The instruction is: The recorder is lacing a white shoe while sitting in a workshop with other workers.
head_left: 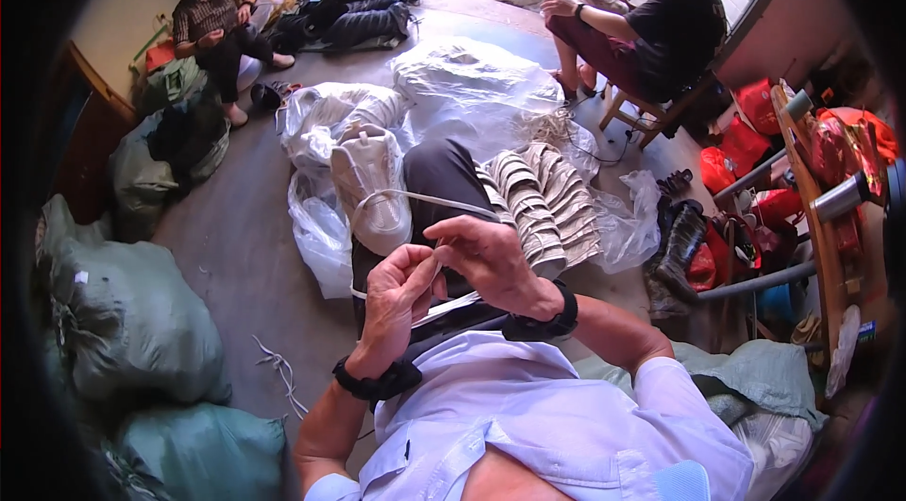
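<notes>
Both my hands up over the lap, close together. Left hand (pixel 401 289): grip closed, thumb and forefinger in a pinch on the pale lace (pixel 439 199). Right hand (pixel 495 260): grip also closed on lace, fingertips meeting the left's; exact contact point hidden between them. Lace loops across the beige shoe (pixel 373 190) and runs behind my right hand. Shoe sits just left of the dark-trousered knee (pixel 439 166), rounded end nearest my hands; what supports it, can't tell. Right of the knee: overlapping rows of beige shoe pieces (pixel 538 204). Clear plastic bags (pixel 477 81) beyond, more plastic by the shoe. Floor, left: loose string (pixel 280 371), then green sacks (pixel 142 322) bulging along the side. Far right: dark boots (pixel 681 246) near red items. Seated beyond: one person in a checked shirt (pixel 212 15), left; another in a dark tee (pixel 675 25), right.
</notes>
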